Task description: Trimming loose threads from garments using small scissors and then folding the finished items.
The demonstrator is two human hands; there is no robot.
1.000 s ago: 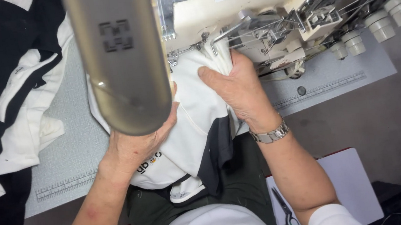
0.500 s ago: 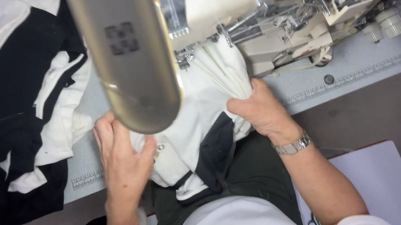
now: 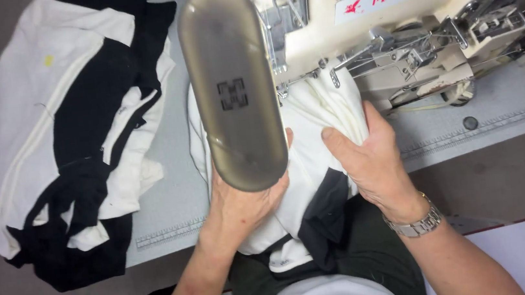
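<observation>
Both hands press a white and black garment [image 3: 315, 155] at the sewing machine [image 3: 406, 28].

The right hand [image 3: 371, 159] has its fingers closed on a bunched white fold just below the needle area; the left hand [image 3: 242, 201] seems to lie flat on the cloth, though a grey lamp head [image 3: 233, 85] hides its fingers. The garment is white with a black panel, draped from the grey surface [image 3: 174, 176] to the lap. A pile of white and black clothes [image 3: 73, 135] lies to the left.
</observation>
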